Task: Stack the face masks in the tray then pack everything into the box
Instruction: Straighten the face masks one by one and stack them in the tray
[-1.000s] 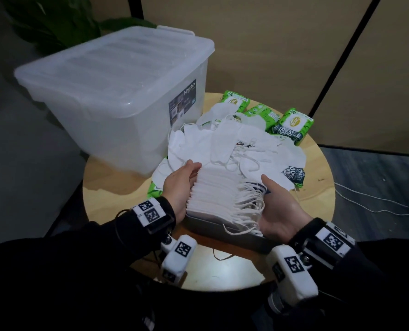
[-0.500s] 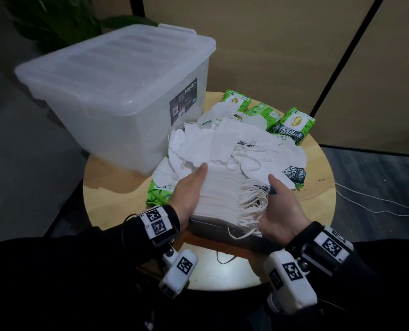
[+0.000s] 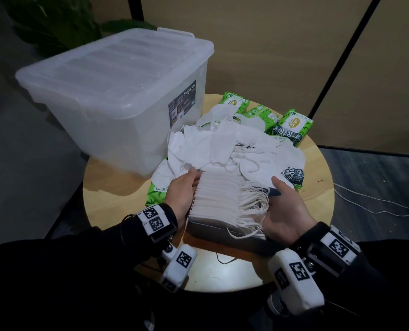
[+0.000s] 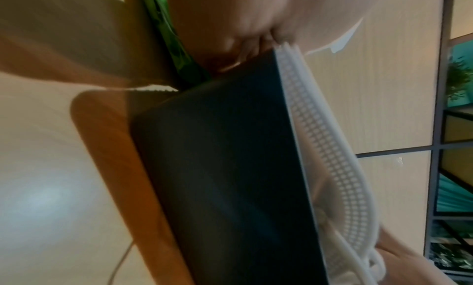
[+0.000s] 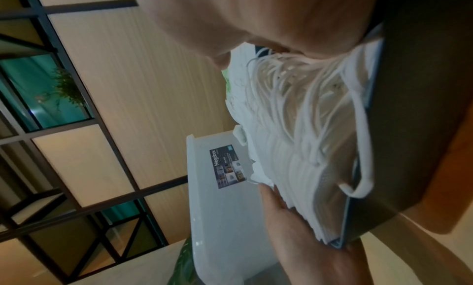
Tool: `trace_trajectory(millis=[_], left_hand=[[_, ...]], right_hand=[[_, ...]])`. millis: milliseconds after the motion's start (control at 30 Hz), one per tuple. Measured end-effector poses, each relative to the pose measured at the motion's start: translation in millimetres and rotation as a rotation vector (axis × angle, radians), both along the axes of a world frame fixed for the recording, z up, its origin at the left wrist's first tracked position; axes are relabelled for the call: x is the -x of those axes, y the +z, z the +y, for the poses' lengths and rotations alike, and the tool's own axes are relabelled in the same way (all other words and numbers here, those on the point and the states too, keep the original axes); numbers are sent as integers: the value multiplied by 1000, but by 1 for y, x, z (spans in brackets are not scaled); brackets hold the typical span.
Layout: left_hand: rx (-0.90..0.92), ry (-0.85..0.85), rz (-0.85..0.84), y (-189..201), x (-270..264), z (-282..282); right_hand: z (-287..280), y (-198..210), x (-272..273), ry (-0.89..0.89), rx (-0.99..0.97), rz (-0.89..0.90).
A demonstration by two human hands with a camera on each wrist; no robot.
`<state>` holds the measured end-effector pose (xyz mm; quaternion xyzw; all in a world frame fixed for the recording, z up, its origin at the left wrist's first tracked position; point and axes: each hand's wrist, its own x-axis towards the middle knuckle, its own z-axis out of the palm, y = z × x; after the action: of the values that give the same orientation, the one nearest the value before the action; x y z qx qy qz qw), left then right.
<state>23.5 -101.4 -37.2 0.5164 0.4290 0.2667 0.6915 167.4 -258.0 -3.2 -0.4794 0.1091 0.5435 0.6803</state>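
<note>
Flat-fingered left hand and right hand press soft pleated masks, seemingly without grip.

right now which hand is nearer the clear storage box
Left. The left hand presses the stack of masks on the side facing the storage box; the right hand is on the stack's far side, by the ear loops.

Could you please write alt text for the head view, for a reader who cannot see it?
Two hands, left hand and right hand, flank a stack of white face masks standing in a dark tray on a round wooden table. Behind lie loose masks, green wipe packs and a closed translucent box.
</note>
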Motion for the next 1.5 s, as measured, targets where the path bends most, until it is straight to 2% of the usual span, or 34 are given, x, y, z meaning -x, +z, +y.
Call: trace_trajectory(millis=[133, 267, 333, 467, 633, 733, 867, 1000, 1100, 1200, 1300, 1367, 1433, 1500], left_hand=[[12, -10, 14, 2, -3, -2], [5, -1, 12, 1, -3, -10], [6, -23, -16, 0, 0, -12], [-44, -104, 3, -12, 2, -16], [-84, -92, -38, -12, 3, -10], [-107, -143, -6, -12, 1, -7], [-96, -56, -14, -17, -4, 0], [-120, -39, 6, 9, -6, 18], [-258, -82, 23, 40, -5, 41], [-579, -185, 186, 77, 3, 72], [-885, -327, 515, 90, 10, 100], [-963, -466, 693, 89, 13, 109], [-962, -628, 825, 81, 9, 113], [-931, -764, 946, 69, 1, 116]], right_hand=[[-9, 4, -7, 16, 91, -114], [-6, 13, 8, 135, 16, -7], [-6, 16, 11, 140, 6, 9], [-7, 26, 14, 149, 26, -9], [-8, 37, 19, 165, 62, -34], [-15, 37, 11, 185, 151, -138], [-30, 43, -6, 269, 247, -330], [-37, 72, -17, 297, 250, -477], [-19, 91, -23, 305, 148, -557], [15, 97, -35, 330, 58, -532], [49, 88, -48, 295, 37, -468], [66, 75, -52, 257, 23, -441], [78, 54, -56, 241, 23, -394], [87, 34, -60, 310, 64, -362]])
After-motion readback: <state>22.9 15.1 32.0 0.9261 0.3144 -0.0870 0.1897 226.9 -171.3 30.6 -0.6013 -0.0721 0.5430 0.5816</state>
